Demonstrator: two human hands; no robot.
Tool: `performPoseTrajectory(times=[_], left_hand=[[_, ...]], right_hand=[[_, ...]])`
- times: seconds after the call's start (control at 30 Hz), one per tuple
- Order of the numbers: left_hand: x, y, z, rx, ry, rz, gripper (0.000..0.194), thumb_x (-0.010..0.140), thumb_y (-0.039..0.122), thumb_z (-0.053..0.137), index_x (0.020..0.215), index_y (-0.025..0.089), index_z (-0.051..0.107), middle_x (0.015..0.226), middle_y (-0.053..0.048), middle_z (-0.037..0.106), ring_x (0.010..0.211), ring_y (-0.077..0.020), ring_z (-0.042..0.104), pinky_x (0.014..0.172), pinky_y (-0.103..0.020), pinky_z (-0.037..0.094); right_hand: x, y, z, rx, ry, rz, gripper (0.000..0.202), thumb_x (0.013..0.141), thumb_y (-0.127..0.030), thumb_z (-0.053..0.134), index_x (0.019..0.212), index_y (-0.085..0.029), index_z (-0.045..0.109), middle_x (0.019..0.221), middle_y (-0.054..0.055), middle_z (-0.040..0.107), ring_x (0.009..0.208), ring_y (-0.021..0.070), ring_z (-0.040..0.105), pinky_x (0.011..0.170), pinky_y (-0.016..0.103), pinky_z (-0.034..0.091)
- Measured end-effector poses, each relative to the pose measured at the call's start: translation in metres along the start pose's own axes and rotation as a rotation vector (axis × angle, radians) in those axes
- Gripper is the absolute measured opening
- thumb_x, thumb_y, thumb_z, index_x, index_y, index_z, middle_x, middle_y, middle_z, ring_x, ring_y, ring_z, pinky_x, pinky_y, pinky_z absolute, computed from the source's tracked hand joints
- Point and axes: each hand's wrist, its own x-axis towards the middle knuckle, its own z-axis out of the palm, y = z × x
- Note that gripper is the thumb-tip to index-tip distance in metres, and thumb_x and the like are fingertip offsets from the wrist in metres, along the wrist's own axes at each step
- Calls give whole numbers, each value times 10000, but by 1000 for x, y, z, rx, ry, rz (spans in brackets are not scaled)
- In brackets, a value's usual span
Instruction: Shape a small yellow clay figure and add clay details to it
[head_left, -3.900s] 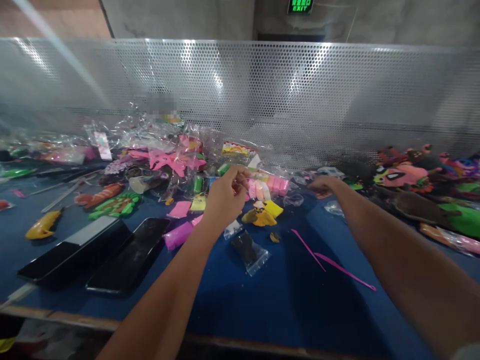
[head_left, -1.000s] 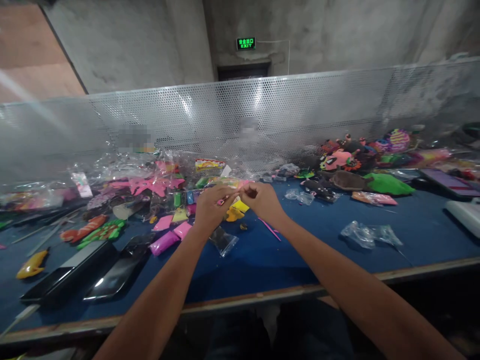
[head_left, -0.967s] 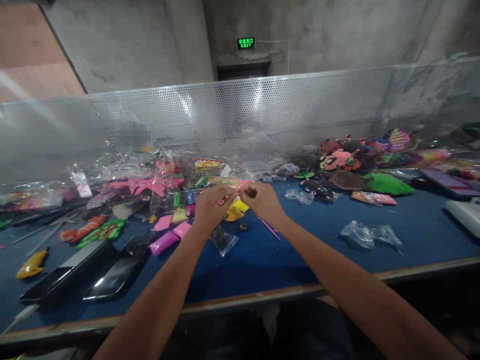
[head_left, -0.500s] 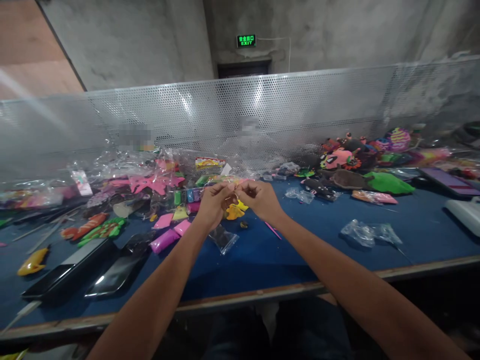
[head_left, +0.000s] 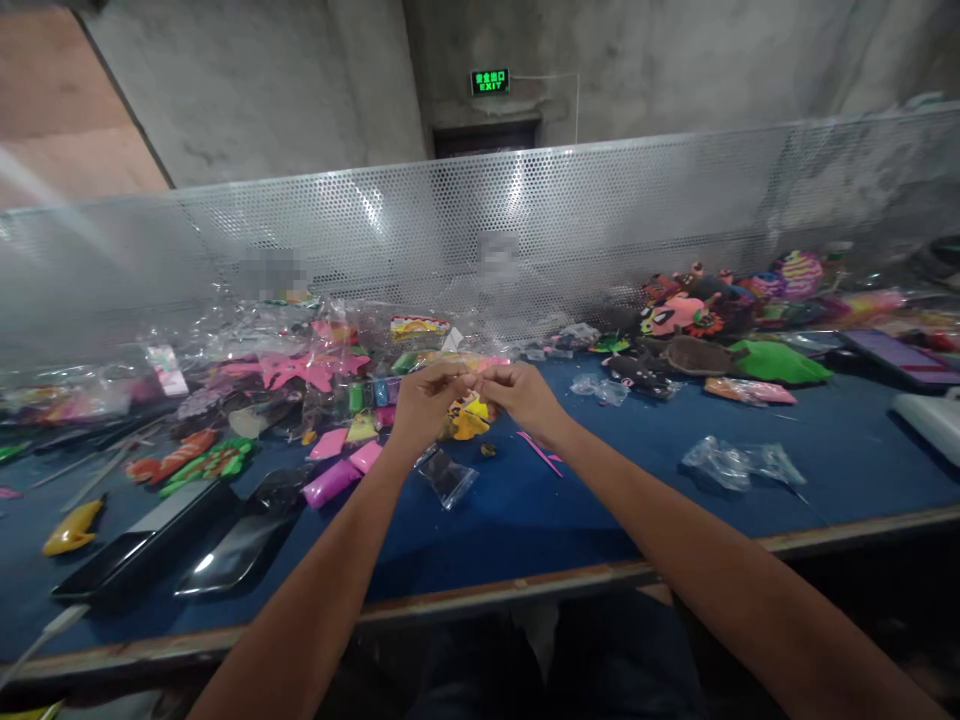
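Note:
My left hand (head_left: 427, 402) and my right hand (head_left: 520, 396) meet fingertip to fingertip above the middle of the blue table (head_left: 517, 530). Both are closed in a pinch, and whatever lies between the fingers is too small to make out. Just below them is a yellow piece (head_left: 470, 420) of a soft, clay-like look. A small dark lump (head_left: 488, 450) lies nearer to me. Beside my right wrist rests a thin pink stick (head_left: 541, 456). Under my left wrist is a clear bag with something dark inside (head_left: 448, 478).
Two dark phone-like devices (head_left: 236, 535) lie front left, near pink and purple packets (head_left: 330, 483). Behind are a pink star-shaped figure (head_left: 304, 370) and heaped clear bags. On the right sit crumpled plastic (head_left: 739, 465), a green piece (head_left: 780, 362) and clay-like figures (head_left: 679, 316). A perforated metal screen (head_left: 390, 230) closes the back.
My fingertips have drawn closer together and now touch. More of the yellow piece and of the pink stick shows. The view has shifted slightly.

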Motion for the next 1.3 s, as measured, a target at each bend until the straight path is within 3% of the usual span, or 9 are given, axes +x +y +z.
performPoseTrajectory(times=[0.27,0.47,0.63,0.7,0.83,0.93,1.0,1.2,1.3], left_hand=[[-4,0,9,-101,50,-140,334,694,469,779,671,158,661,612,10,626,587,-109,593,638,-245,515],[-4,6,0,-376,-126,-359,324,667,423,817,723,153,647,672,5,619,610,-99,594,627,-233,526],[-5,8,-4,-510,-264,-499,289,685,379,800,788,154,652,741,-14,634,653,-121,619,627,-262,547],[-6,6,0,-433,-183,-396,269,710,387,776,765,160,642,717,-5,628,628,-111,610,626,-255,539],[-9,1,9,-27,104,-4,177,766,348,722,776,177,679,721,0,658,583,-99,594,593,-231,503],[-10,-1,9,261,124,223,119,789,310,699,789,196,732,818,-35,714,730,-139,644,647,-242,507],[-10,0,8,314,112,270,104,774,301,714,764,201,742,839,-41,721,792,-152,650,683,-246,511],[-7,6,17,-255,23,-239,296,709,443,750,716,166,645,613,21,584,504,-94,543,516,-238,513],[-6,8,17,-322,-21,-254,324,716,461,737,715,166,602,631,21,574,523,-88,544,530,-232,525]], right_hand=[[-1,-1,2,-69,133,-126,238,763,-355,626,595,-189,597,529,-28,547,492,95,491,494,237,368],[-7,-5,3,-237,183,-290,159,758,-252,597,616,-184,623,576,-14,593,546,98,498,527,236,385],[-11,-11,1,-289,104,-425,137,760,-204,563,645,-193,635,642,-4,624,603,108,531,580,240,419],[-10,-12,0,-293,123,-423,130,752,-207,571,635,-190,626,622,-6,608,581,104,509,563,240,402],[-3,-6,0,-209,191,-282,181,753,-271,584,594,-184,586,524,-28,520,493,89,430,490,239,324],[0,0,1,-138,176,-155,201,744,-300,593,582,-183,569,497,-30,518,472,93,446,472,237,313],[1,2,2,-115,161,-108,212,737,-310,605,573,-184,557,498,-25,538,474,96,467,475,234,328],[-4,-4,6,-184,198,-274,162,743,-273,580,603,-193,582,555,-18,567,527,98,476,518,234,375],[-5,-6,7,-197,186,-283,150,753,-264,563,627,-191,603,584,-10,586,556,103,495,549,239,396]])
